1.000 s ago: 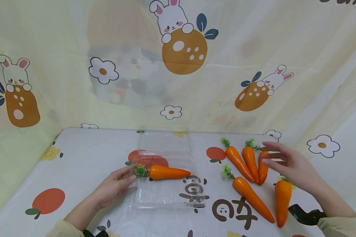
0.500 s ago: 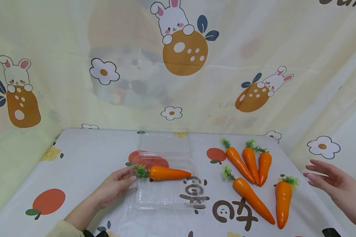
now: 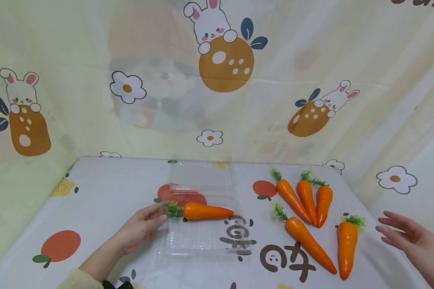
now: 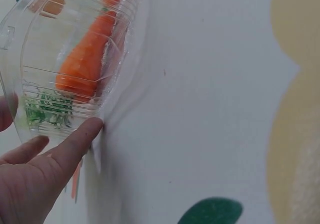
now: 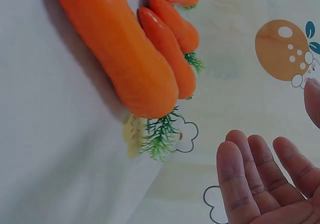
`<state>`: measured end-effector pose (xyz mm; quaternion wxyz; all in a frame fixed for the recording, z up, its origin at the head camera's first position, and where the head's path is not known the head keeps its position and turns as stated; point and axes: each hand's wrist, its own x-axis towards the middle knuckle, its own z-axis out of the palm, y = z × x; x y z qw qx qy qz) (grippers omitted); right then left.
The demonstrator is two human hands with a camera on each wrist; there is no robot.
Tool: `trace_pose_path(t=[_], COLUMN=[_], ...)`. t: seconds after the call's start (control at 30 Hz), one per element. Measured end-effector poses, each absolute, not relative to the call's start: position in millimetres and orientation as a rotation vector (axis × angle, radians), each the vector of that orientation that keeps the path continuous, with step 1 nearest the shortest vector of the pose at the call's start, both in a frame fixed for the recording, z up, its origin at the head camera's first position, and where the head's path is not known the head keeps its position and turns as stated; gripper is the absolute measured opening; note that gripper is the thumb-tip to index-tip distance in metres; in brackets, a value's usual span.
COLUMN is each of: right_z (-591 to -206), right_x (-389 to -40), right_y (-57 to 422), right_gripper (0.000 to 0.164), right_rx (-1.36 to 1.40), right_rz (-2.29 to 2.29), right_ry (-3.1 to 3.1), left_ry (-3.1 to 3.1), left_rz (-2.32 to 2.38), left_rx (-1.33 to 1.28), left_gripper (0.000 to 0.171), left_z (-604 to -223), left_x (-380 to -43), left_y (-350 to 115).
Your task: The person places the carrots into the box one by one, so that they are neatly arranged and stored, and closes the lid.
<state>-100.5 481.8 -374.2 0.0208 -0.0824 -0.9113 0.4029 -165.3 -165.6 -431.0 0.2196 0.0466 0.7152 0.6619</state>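
A clear plastic clamshell box [image 3: 202,249] lies with its lid [image 3: 202,172] folded back. In it, crosswise, rests one orange carrot [image 3: 206,211], its green top [image 3: 172,208] towards the left. My left hand [image 3: 141,226] touches the box's left side with nearly straight fingers; in the left wrist view the left hand [image 4: 40,179] has a fingertip against the ribbed wall. To the right of the loose carrots, my right hand [image 3: 410,241] hovers with fingers spread and holds nothing. Nearest to it is a carrot [image 3: 347,249] at the table's right side.
More loose carrots lie right of the box: one slanted at the front [image 3: 309,243], and a group behind, among them a left carrot [image 3: 293,200] and a right carrot [image 3: 324,204]. A printed cloth [image 3: 112,192] covers the table, and a printed curtain [image 3: 159,120] hangs behind.
My right hand has moved from above the back right carrot to the right and towards me, past the table's right side. The left hand and the box stay put.
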Motion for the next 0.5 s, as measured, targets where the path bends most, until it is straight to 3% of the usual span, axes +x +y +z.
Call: trace_pose_path(t=[0.5], right_z=[-403.2], right_x=[-107.9], right_y=[474.2], right_gripper=[0.094], right_rx=[-0.656], right_rz=[1.244], right_ry=[-3.042], left_ry=[1.979], left_rz=[1.829], left_rx=[0.113], left_gripper=[0.065], left_z=[-429.9], left_x=[-166.3], left_y=[-163.7])
